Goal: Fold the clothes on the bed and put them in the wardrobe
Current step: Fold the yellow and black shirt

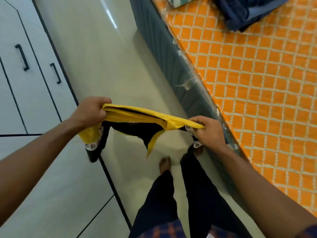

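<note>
Yellow-and-black garment [137, 117], held stretched in the air over the floor [103, 57], between wardrobe [25, 83] and bed [257, 83].
One end is gripped in the curled left hand [91, 112], the other pinched by the right hand [208, 133]. Judged light, soft and limp; sagging is expected, so hold is best kept at the outer edges. Further dark clothes [248, 12] are seen on the bed.

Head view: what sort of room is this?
Likely a bedroom: a bed with an orange lattice cover, white wardrobe doors with black handles, dark clothes heaped on it.
</note>
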